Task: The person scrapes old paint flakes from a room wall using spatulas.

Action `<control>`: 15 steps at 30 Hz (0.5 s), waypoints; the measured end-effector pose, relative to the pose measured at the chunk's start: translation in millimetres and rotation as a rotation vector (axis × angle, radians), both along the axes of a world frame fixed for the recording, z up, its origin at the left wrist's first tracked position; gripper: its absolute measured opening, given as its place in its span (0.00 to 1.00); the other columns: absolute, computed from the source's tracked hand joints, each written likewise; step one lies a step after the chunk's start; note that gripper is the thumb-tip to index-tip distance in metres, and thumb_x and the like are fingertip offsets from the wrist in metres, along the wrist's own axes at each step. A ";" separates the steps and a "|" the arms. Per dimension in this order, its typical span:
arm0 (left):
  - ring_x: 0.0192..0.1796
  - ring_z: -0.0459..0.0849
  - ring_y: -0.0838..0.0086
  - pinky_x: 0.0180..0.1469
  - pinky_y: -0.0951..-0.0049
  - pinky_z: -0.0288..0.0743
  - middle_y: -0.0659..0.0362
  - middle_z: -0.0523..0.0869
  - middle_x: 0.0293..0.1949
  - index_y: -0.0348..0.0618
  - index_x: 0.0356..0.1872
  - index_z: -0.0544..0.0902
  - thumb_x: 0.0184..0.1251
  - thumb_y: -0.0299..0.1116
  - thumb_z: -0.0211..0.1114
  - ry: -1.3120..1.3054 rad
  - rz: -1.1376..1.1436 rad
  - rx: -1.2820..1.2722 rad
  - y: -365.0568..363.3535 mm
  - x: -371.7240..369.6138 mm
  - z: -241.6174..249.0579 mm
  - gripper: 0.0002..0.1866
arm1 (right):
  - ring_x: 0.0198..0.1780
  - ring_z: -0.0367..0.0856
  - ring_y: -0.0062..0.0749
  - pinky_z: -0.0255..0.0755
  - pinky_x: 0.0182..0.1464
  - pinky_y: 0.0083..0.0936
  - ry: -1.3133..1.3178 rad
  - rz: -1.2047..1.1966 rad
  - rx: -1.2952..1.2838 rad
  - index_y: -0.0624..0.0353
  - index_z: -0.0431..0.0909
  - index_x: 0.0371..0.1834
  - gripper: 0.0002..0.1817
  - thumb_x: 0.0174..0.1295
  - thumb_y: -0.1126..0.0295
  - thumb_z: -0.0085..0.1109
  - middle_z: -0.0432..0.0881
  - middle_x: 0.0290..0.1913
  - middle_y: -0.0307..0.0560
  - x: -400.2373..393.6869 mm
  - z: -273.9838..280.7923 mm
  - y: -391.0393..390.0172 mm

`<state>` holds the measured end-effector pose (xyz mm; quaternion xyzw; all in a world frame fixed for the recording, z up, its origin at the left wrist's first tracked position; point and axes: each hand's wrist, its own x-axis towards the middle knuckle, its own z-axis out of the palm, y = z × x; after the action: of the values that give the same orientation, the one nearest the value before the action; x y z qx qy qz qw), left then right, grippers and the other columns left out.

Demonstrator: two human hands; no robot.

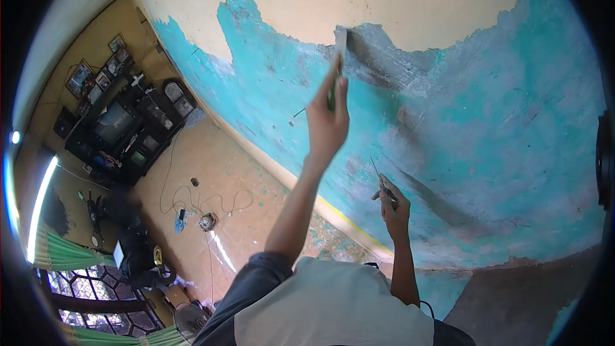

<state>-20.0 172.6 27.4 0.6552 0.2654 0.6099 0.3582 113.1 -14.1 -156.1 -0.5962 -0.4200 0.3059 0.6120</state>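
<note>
My left hand (328, 115) reaches up the wall, its fingers wrapped round a scraper. The flat metal blade of the scraper (341, 40) is at the ragged edge between cream paint (423, 0) and the exposed turquoise layer (275, 57). Lower down and to the right, my right hand (395, 206) is closed on a thin-bladed tool (376, 168). Its narrow blade points up toward the wall, and I cannot make out its exact kind. Grey, scuffed patches (410, 64) show beside the scraper.
Paint flakes lie along the wall's foot on the floor (256, 182). A cable and a round metal device (207, 221) are on the floor to the left. Beyond stand a dark TV cabinet (122, 122), a motorcycle (131, 237), a fan (190, 317) and green curtains (70, 253).
</note>
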 end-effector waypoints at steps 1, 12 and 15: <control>0.76 0.76 0.59 0.74 0.62 0.71 0.37 0.81 0.70 0.31 0.77 0.72 0.87 0.32 0.55 -0.022 -0.038 -0.058 -9.7 4.9 -14.4 0.24 | 0.18 0.61 0.08 0.56 0.20 0.14 -0.012 -0.008 0.005 0.59 0.77 0.75 0.23 0.79 0.73 0.56 0.88 0.37 0.43 0.1 -3.3 -0.3; 0.42 0.81 0.80 0.44 0.75 0.77 0.41 0.86 0.66 0.35 0.77 0.73 0.89 0.38 0.55 0.073 0.008 -0.017 -1.6 -2.6 -11.4 0.25 | 0.18 0.61 0.08 0.57 0.20 0.14 -0.018 -0.027 0.030 0.60 0.78 0.74 0.22 0.78 0.74 0.56 0.88 0.37 0.44 1.0 -3.8 -0.6; 0.32 0.71 0.84 0.34 0.77 0.66 0.57 0.74 0.43 0.39 0.79 0.73 0.89 0.42 0.55 0.004 -0.009 -0.005 5.5 5.6 -12.1 0.27 | 0.18 0.61 0.09 0.57 0.20 0.14 -0.001 -0.032 0.015 0.60 0.78 0.74 0.22 0.78 0.73 0.56 0.88 0.37 0.44 -2.2 -3.7 -2.8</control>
<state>-14.4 178.1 15.3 0.6568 0.2646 0.6062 0.3622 110.9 -16.9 -159.7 -0.5985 -0.4128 0.2928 0.6210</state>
